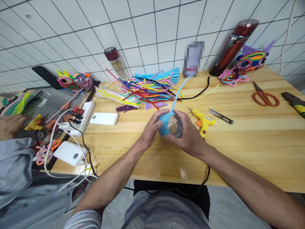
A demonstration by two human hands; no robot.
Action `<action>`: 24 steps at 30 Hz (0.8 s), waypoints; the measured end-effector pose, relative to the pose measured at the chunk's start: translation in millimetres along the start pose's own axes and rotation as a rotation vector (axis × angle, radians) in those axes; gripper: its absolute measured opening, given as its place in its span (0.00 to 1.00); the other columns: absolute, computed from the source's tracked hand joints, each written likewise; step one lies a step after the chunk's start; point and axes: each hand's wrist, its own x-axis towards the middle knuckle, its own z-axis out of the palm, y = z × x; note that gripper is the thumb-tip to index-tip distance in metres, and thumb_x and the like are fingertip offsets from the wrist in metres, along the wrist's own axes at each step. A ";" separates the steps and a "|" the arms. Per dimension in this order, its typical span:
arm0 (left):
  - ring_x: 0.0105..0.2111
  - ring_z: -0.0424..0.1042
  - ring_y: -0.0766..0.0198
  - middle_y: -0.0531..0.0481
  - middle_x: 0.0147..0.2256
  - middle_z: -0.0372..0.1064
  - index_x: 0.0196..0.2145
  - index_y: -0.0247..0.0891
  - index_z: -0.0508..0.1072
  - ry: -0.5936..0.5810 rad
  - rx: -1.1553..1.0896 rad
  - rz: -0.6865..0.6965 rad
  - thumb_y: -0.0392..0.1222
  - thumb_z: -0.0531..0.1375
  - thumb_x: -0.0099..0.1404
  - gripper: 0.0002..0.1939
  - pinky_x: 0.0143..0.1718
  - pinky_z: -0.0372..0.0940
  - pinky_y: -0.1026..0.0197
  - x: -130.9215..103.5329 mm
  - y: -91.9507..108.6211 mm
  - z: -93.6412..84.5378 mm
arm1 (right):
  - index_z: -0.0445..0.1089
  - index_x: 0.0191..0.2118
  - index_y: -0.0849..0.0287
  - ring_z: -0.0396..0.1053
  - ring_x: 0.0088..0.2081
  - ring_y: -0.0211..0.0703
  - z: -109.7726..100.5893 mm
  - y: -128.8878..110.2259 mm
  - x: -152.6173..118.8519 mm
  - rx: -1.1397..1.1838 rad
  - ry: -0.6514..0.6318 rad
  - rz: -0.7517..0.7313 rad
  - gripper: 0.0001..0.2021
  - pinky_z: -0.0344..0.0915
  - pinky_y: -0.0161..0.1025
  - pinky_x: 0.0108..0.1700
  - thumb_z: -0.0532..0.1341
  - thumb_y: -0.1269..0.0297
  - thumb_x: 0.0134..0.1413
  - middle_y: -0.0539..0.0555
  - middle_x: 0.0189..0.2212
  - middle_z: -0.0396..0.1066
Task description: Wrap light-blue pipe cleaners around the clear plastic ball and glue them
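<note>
Between my two hands is a clear plastic ball point(175, 124), its left side covered by rows of light blue pipe cleaner point(164, 124). One loose end of the blue pipe cleaner sticks up and away from the ball. My left hand point(152, 125) is wrapped round the blue-covered side, thumb on the rows. Around the bare, see-through side curls my right hand point(189, 135). Just right of that hand lies a yellow hot glue gun point(203, 122), with thread snips point(221, 116) beside it.
Many coloured pipe cleaners point(145, 87) lie in a heap at the back. Scissors point(264, 95), pliers point(295, 103), a red thermos point(234, 47) and a finished pipe-cleaner figure point(251, 62) stand or lie right. Power banks point(104, 118), a power strip point(83, 117) and a co-worker's hand point(11, 125) are left.
</note>
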 end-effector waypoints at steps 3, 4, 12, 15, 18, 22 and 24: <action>0.74 0.62 0.42 0.46 0.71 0.67 0.68 0.50 0.73 0.009 -0.009 -0.021 0.63 0.64 0.73 0.31 0.76 0.56 0.40 0.5 0.3 0.3 | 0.56 0.76 0.52 0.71 0.66 0.71 -0.8 0.2 -0.2 -0.008 0.008 -0.017 0.47 0.73 0.70 0.66 0.71 0.36 0.61 0.68 0.68 0.69; 0.73 0.63 0.43 0.46 0.71 0.67 0.68 0.50 0.73 0.015 0.000 -0.029 0.61 0.66 0.71 0.32 0.75 0.57 0.41 0.9 1.0 0.7 | 0.56 0.76 0.52 0.71 0.66 0.71 -0.9 0.7 -0.2 -0.012 0.010 -0.025 0.47 0.73 0.70 0.66 0.71 0.37 0.61 0.69 0.68 0.69; 0.63 0.71 0.48 0.46 0.64 0.73 0.66 0.48 0.73 0.020 -0.036 -0.088 0.57 0.71 0.67 0.33 0.65 0.67 0.47 3.4 4.9 4.9 | 0.54 0.77 0.51 0.70 0.67 0.72 0.4 4.9 0.9 -0.073 -0.006 -0.085 0.46 0.73 0.72 0.65 0.72 0.42 0.61 0.69 0.68 0.69; 0.66 0.69 0.45 0.45 0.66 0.72 0.65 0.47 0.74 0.014 -0.131 -0.121 0.59 0.71 0.66 0.34 0.69 0.64 0.44 5.1 2.7 3.6 | 0.56 0.76 0.51 0.71 0.66 0.71 -0.8 3.5 1.4 -0.080 -0.001 -0.073 0.45 0.73 0.71 0.65 0.72 0.42 0.61 0.68 0.68 0.69; 0.69 0.67 0.42 0.44 0.67 0.72 0.64 0.46 0.75 0.014 -0.203 -0.134 0.62 0.71 0.63 0.36 0.71 0.63 0.42 6.5 -0.8 1.6 | 0.56 0.76 0.51 0.71 0.66 0.71 -2.2 2.5 1.3 -0.078 -0.010 -0.060 0.46 0.74 0.71 0.64 0.72 0.42 0.60 0.68 0.68 0.70; 0.67 0.69 0.43 0.45 0.67 0.72 0.66 0.48 0.73 0.008 -0.117 -0.131 0.58 0.72 0.63 0.36 0.69 0.65 0.42 5.4 -4.7 -0.3 | 0.55 0.76 0.49 0.71 0.66 0.73 -2.4 3.2 0.9 -0.084 -0.018 -0.047 0.47 0.73 0.73 0.64 0.72 0.39 0.60 0.68 0.68 0.69; 0.66 0.70 0.43 0.45 0.67 0.71 0.67 0.48 0.72 -0.001 -0.085 -0.132 0.58 0.71 0.65 0.36 0.68 0.66 0.42 4.2 -5.2 -0.7 | 0.55 0.76 0.49 0.70 0.67 0.74 -2.3 3.8 1.2 -0.090 -0.021 -0.043 0.46 0.72 0.74 0.65 0.71 0.38 0.60 0.68 0.69 0.69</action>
